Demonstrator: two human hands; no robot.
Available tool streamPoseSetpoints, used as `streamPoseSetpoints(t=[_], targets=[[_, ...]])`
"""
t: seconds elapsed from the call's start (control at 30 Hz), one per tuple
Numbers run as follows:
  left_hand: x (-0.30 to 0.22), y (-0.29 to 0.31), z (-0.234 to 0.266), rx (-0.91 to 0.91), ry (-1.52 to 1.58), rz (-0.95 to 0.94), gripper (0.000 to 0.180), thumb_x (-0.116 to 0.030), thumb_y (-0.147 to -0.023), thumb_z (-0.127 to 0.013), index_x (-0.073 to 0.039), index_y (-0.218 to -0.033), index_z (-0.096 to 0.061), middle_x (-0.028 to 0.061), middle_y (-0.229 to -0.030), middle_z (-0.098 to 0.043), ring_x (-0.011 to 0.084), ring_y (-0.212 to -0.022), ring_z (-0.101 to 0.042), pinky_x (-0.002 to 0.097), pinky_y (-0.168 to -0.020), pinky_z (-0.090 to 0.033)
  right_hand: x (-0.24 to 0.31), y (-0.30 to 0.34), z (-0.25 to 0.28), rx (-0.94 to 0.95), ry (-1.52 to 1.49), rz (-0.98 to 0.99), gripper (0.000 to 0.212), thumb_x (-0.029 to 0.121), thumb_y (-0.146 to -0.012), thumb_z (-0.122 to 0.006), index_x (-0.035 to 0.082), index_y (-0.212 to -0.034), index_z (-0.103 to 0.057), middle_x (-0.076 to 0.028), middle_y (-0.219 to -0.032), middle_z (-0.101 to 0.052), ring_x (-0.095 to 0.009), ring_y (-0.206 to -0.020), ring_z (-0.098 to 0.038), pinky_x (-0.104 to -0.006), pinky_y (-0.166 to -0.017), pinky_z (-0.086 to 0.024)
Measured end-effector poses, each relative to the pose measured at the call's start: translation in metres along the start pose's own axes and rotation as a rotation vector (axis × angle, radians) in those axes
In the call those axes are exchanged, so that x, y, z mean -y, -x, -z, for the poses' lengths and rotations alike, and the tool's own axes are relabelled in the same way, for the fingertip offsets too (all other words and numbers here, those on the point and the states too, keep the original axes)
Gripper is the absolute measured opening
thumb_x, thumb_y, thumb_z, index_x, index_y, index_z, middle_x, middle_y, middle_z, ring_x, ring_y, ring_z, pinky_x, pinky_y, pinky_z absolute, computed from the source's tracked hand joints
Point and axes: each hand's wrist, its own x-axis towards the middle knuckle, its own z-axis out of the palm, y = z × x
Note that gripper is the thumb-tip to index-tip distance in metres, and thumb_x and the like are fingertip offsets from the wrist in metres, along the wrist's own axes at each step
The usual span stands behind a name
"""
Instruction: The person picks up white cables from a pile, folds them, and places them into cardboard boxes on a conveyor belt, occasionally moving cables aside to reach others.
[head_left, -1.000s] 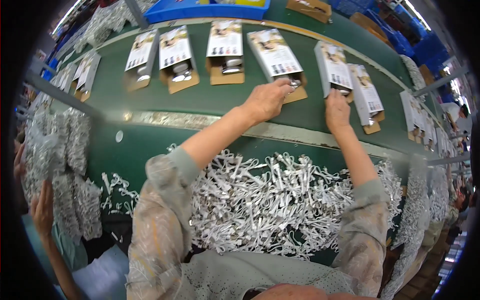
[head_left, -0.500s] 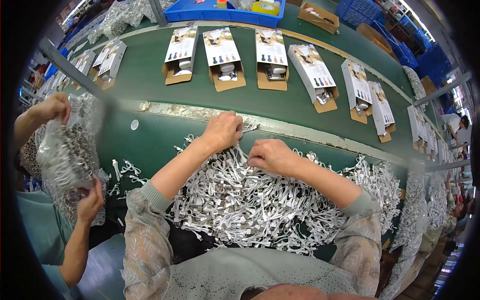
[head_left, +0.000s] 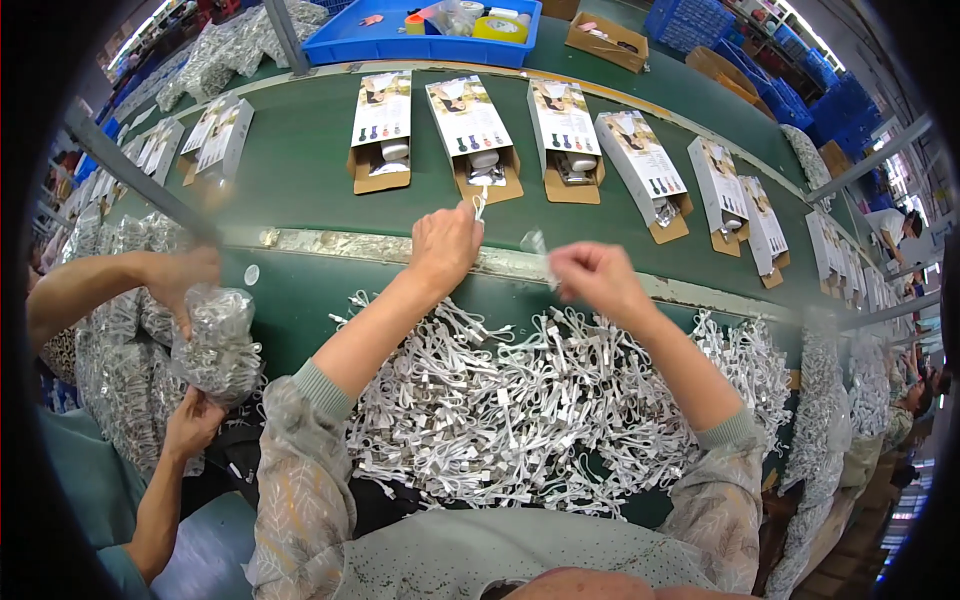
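A long dark-green worktop [head_left: 305, 300], split by a scuffed pale metal strip [head_left: 345, 242], carries everything. On its near side spreads a broad heap of short, white, looped cables [head_left: 530, 410]. Beyond the strip stand white printed cardboard boxes with brown open flaps, among them one box [head_left: 462, 112] just beyond the left hand [head_left: 450, 240].

The left hand's fingers are clamped on one short white cable [head_left: 479, 204], whose upper part overlaps that box's open mouth; whether it touches the flap I cannot tell. The right hand [head_left: 597, 280] hangs above the heap's far edge, its fingers apparently pinched together on a blurred whitish loop [head_left: 536, 243], probably another cable.

Such a cable should be very light, its cord soft and springy, its plug ends stiff and smooth. The bundled middle is likely the surest hold; a loose loop could snag its neighbours or the flap.
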Motion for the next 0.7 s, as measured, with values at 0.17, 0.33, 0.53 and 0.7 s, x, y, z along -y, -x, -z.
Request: streamPoseSetpoints(t=[0.17,0.33,0.53,0.7], targets=[[-0.012,-0.043,-0.043,-0.076,-0.179,-0.026,0.010,-0.009,-0.078,-0.054,0.000,-0.080,-0.056,0.0223,-0.067,-0.061,0.0380,-0.067,-0.063,0.0455,-0.063,-0.050,-0.025,-0.073,0.047,-0.551,0.761,0.277,0.019,0.015,-0.073,-0.056,-0.001,-0.070,-0.066,-0.020,-0.068,-0.062,-0.035,-0.066,-0.062,-0.0428,-0.063,-0.049],[-0.026,-0.068,-0.074,-0.057,-0.222,0.014,0.005,-0.004,-0.077,-0.052,-0.002,-0.080,-0.055,0.0199,-0.072,-0.064,0.0350,-0.070,-0.065,0.0428,-0.063,-0.051,-0.052,-0.136,0.062,-0.651,1.037,0.213,0.019,0.016,-0.075,-0.055,0.001,-0.073,-0.066,-0.023,-0.077,-0.063,-0.039,-0.075,-0.062,-0.0456,-0.070,-0.049],[-0.037,-0.056,-0.065,-0.011,0.002,-0.208,0.013,-0.005,-0.081,-0.049,-0.002,-0.093,-0.052,0.0193,-0.090,-0.060,0.0397,-0.081,-0.059,0.0490,-0.069,-0.046,-0.073,-0.134,0.086,-0.646,1.180,0.253,0.019,0.018,-0.081,-0.056,0.000,-0.083,-0.062,-0.021,-0.086,-0.062,-0.038,-0.076,-0.062,-0.0452,-0.072,-0.050],[-0.048,0.002,-0.031,0.361,0.035,-0.319,0.021,-0.003,-0.077,-0.052,-0.006,-0.097,-0.061,0.0156,-0.094,-0.060,0.0350,-0.088,-0.059,0.0440,-0.075,-0.048,-0.031,-0.042,0.066,-0.033,0.910,0.138,0.018,0.020,-0.077,-0.062,0.005,-0.085,-0.067,-0.013,-0.072,-0.066,-0.029,-0.071,-0.063,-0.0376,-0.066,-0.049]])
